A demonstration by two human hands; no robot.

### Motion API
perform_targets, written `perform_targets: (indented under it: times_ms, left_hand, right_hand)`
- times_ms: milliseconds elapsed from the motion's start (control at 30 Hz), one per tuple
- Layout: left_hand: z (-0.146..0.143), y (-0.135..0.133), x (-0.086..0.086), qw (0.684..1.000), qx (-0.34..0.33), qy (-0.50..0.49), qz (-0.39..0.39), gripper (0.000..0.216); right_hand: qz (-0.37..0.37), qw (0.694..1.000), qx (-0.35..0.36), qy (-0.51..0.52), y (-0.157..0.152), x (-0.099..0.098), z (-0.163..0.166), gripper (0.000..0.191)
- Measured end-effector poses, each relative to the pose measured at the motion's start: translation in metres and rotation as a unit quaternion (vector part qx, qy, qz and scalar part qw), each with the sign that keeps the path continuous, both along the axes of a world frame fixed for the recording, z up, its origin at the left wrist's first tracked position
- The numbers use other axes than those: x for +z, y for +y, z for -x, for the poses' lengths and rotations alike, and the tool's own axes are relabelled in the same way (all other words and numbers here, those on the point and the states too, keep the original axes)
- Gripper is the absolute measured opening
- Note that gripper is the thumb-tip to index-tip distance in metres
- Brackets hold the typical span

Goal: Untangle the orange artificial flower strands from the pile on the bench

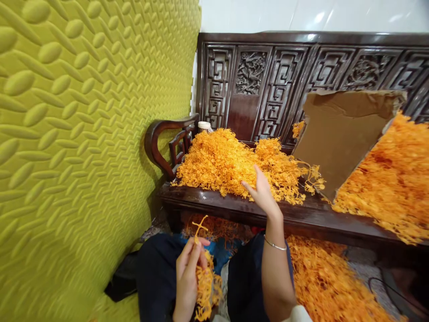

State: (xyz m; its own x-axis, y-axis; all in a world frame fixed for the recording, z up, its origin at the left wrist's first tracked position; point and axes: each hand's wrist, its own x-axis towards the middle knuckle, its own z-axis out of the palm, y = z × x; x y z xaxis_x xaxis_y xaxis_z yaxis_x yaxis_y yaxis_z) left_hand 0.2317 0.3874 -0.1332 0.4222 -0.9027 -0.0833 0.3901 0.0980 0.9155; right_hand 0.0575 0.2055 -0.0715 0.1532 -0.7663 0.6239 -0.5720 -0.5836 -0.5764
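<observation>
My left hand is closed over my lap, thumb and fingertips pinched on a bunch of orange branching strands. One forked tip of the bunch sticks up above the fingers, and the rest dangles below them. My right hand, with a bangle on its wrist, stretches to the front of a heap of orange stringy pieces on a dark wooden bench. Its thumb and a finger are spread and nothing shows between them. Whether the fingertips touch the heap I cannot tell.
A cardboard sheet stands upright on the bench, between the heap and a larger orange pile. More orange pieces lie below at the right. A white-lidded jar stands by the armrest. A yellow-green padded wall rises at left.
</observation>
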Motion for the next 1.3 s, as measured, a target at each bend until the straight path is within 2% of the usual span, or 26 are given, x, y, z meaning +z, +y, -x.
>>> perform_targets:
  times_ms: [133,267,400,533,600,700,867,1000,1167,1300]
  left_hand:
    - [-0.003,-0.004,-0.003,1.0,0.008,0.022,0.003,0.032]
    - [-0.006,-0.014,-0.002,1.0,0.008,0.024,0.005,0.036]
    - [-0.005,-0.022,-0.001,1.0,0.011,-0.004,0.017,0.036]
    - [-0.001,-0.025,-0.002,0.997,-0.008,-0.073,0.021,0.034]
    - [0.002,-0.024,-0.002,0.995,-0.004,-0.103,0.015,0.035]
    - [0.002,-0.023,-0.005,0.989,-0.004,-0.148,0.019,0.034]
    - [-0.005,-0.023,-0.009,0.969,0.018,-0.243,0.03,0.031]
    - [-0.01,-0.023,-0.009,0.958,-0.006,-0.287,0.025,0.031]
    - [-0.003,-0.018,-0.006,0.948,-0.158,-0.277,0.028,0.033]
    - [0.011,-0.011,0.003,0.946,-0.217,-0.238,0.037,0.038]
  right_hand:
    - [-0.089,0.994,0.053,-0.025,0.02,-0.035,-0.002,0.044]
    - [-0.151,0.981,0.097,-0.072,0.056,-0.05,-0.008,0.03]
    - [-0.217,0.954,0.181,-0.097,0.096,-0.044,-0.022,0.028]
    - [-0.216,0.934,0.256,-0.122,0.127,-0.036,-0.036,0.035]
    - [-0.217,0.939,0.245,-0.101,0.135,-0.033,-0.04,0.036]
    - [-0.236,0.947,0.21,-0.05,0.14,-0.03,-0.037,0.021]
    - [-0.285,0.93,0.231,0.012,0.141,-0.026,-0.026,0.021]
    - [-0.246,0.937,0.247,-0.008,0.142,-0.027,-0.022,0.01]
    - [-0.14,0.971,0.142,-0.133,0.141,-0.033,-0.027,0.011]
    - [-0.05,0.958,0.09,-0.267,0.142,-0.03,-0.038,0.012]
